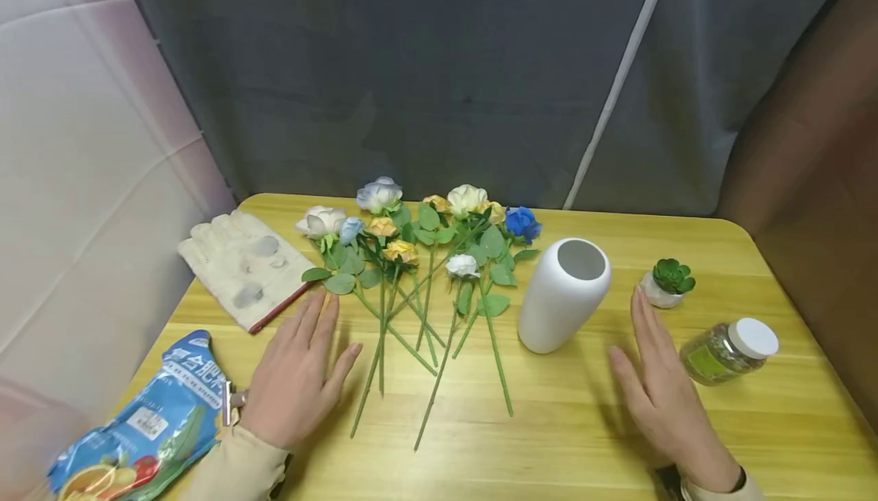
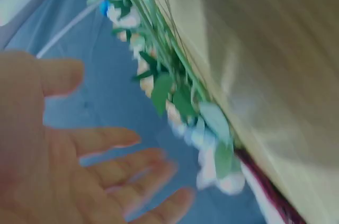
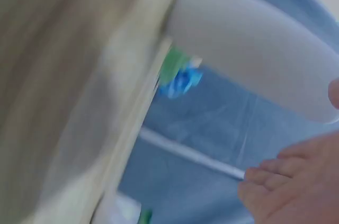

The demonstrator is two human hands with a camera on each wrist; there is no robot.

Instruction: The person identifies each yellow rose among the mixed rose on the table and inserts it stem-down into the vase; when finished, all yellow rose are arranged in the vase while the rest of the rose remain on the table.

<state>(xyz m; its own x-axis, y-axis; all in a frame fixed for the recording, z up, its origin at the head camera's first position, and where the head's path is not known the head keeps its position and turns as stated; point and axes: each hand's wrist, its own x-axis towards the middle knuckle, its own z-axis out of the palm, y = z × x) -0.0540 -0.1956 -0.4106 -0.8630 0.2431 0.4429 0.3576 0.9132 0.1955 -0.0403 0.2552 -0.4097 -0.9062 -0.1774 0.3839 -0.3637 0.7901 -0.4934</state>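
My left hand (image 1: 299, 370) hovers with straight fingers above the table's left side and holds nothing. Just to its right lie several artificial roses (image 1: 401, 251) in white, yellow and blue, their green stems pointing toward me. A white vase (image 1: 565, 295) stands upright and empty-mouthed, right of the flowers. On the other side, my right hand (image 1: 661, 394) is held with fingers extended, between the vase and a lidded jar (image 1: 728, 351), gripping nothing. The right wrist view shows the vase (image 3: 254, 44) apart from that palm; the left wrist view shows the flower stems (image 2: 153, 28) beyond the left fingers.
Work gloves (image 1: 247, 268) with a red cuff edge lie at the back left. A blue printed bag (image 1: 154, 425) sits beside my left forearm. Behind my right fingertips is a small potted succulent (image 1: 668, 284). A dark curtain (image 1: 411, 74) hangs behind the wooden table (image 1: 549, 440).
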